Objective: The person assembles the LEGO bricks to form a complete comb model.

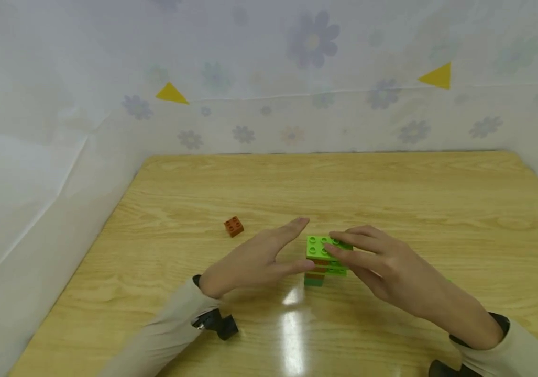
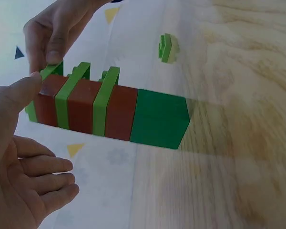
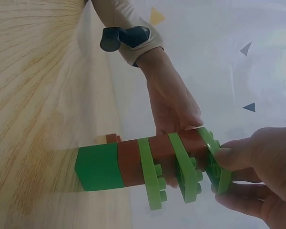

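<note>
A stack of toy building bricks stands upright on the table. Its base is a dark green brick [image 2: 159, 119], with red-brown bricks [image 3: 128, 163] and light green plates [image 3: 152, 174] alternating above. The plates stick out to the right. My right hand [image 1: 391, 267] pinches the overhanging end of the top light green plate [image 1: 316, 246] between thumb and fingers. At the stack's left is my left hand [image 1: 250, 264], fingers straight and spread. Its thumb [image 2: 21, 90] appears to touch the stack near the top, while the other fingers stay apart from it.
A loose red-brown brick [image 1: 233, 226] lies on the wooden table [image 1: 179, 183], left of and behind the stack. To the right, a loose light green plate [image 2: 167, 47] is mostly hidden by my right wrist in the head view. Flower-patterned white sheeting [image 1: 269, 120] surrounds the table.
</note>
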The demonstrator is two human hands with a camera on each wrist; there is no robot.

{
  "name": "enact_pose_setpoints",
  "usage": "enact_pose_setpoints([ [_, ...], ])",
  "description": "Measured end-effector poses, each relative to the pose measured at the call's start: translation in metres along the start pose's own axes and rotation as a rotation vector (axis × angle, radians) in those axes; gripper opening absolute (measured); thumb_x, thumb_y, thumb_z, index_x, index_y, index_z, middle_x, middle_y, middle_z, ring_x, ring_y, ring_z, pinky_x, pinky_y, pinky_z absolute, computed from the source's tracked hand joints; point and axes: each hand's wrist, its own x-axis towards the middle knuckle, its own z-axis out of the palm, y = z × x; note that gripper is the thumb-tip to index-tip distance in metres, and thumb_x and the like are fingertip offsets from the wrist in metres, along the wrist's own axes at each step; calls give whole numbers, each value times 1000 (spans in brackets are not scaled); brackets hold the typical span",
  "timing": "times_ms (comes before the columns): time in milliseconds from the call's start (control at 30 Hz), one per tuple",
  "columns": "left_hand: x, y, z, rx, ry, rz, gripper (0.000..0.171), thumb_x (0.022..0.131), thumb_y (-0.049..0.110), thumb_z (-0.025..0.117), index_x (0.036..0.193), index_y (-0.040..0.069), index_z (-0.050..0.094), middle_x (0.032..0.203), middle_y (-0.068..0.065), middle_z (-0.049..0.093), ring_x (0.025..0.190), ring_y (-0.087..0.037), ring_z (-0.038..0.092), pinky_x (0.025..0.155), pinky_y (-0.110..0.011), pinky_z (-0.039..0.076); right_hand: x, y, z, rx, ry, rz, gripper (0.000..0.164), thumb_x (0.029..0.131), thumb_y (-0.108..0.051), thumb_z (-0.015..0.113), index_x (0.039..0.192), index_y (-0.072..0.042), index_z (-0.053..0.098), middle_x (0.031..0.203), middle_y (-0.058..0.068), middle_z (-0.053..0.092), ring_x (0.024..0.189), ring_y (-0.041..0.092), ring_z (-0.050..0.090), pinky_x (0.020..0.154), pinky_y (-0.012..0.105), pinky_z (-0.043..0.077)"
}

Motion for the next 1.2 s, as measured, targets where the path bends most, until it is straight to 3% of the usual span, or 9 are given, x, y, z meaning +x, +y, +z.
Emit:
enact_pose_setpoints([
  [167, -17, -16, -14, 47, 60, -52, 75, 99, 53, 45, 153, 7, 24, 156, -8, 26, 140, -18, 30, 112, -37, 32, -1, 6, 2, 28, 33, -17, 38, 104, -27, 42, 119, -4, 69, 117, 17, 67, 100, 31, 65, 79, 29, 55],
  [267, -27, -29, -22, 94, 114, -65, 69, 100, 44, 49, 150, 0, 30, 151, -15, 34, 133, -26, 43, 108, -42, 38, -2, 8, 3, 44, 50, -25, 37, 103, -27, 46, 114, -2, 71, 114, 18, 68, 98, 31, 66, 88, 24, 52],
  [333, -32, -39, -28, 123, 151, -80, 65, 100, 37, 53, 147, -3, 34, 137, -20, 52, 111, -29, 62, 95, -42, 49, -2, 8, 3, 49, 58, -19, 38, 103, -28, 47, 111, -2, 72, 112, 17, 69, 98, 29, 67, 92, 21, 49],
  [400, -35, -48, -33, 155, 190, -98, 60, 99, 31, 57, 144, -4, 40, 118, -17, 65, 90, -25, 67, 81, -38, 55, -2, 9, 2, 48, 68, -19, 38, 103, -28, 47, 109, -1, 73, 111, 16, 69, 97, 29, 68, 93, 19, 48],
  [500, -40, -61, -40, 188, 253, -149, 53, 96, 24, 63, 139, -3, 49, 97, -10, 70, 61, -13, 56, 64, -33, 50, -2, 9, 2, 49, 72, -11, 38, 103, -29, 47, 109, -2, 73, 111, 15, 70, 98, 27, 68, 93, 17, 48],
  [667, -45, -76, -43, 264, 311, -219, 46, 91, 21, 69, 129, -4, 59, 112, -21, 68, 47, -8, 39, 62, -32, 45, -2, 10, 1, 65, 72, -30, 35, 103, -26, 48, 109, -3, 73, 112, 14, 69, 100, 25, 68, 94, 19, 47],
  [800, -44, -81, -40, 332, 300, -200, 41, 88, 19, 73, 120, -5, 65, 104, -20, 70, 54, -6, 53, 57, -27, 45, -2, 9, 0, 73, 65, -27, 35, 103, -26, 48, 110, -3, 73, 113, 15, 69, 102, 24, 67, 93, 18, 48],
  [933, -43, -84, -37, 351, 293, -237, 42, 85, 17, 76, 119, -5, 65, 102, -19, 71, 58, -8, 56, 53, -25, 43, -2, 9, 0, 79, 66, -28, 34, 103, -25, 49, 110, -3, 73, 113, 15, 69, 103, 24, 67, 93, 19, 48],
  [1200, -44, -90, -31, 312, 299, -281, 41, 81, 11, 78, 116, -7, 66, 99, -19, 71, 84, -25, 70, 70, -34, 58, 1, 9, 1, 73, 77, -38, 34, 103, -25, 49, 109, -2, 73, 111, 15, 70, 99, 26, 67, 94, 19, 48],
])
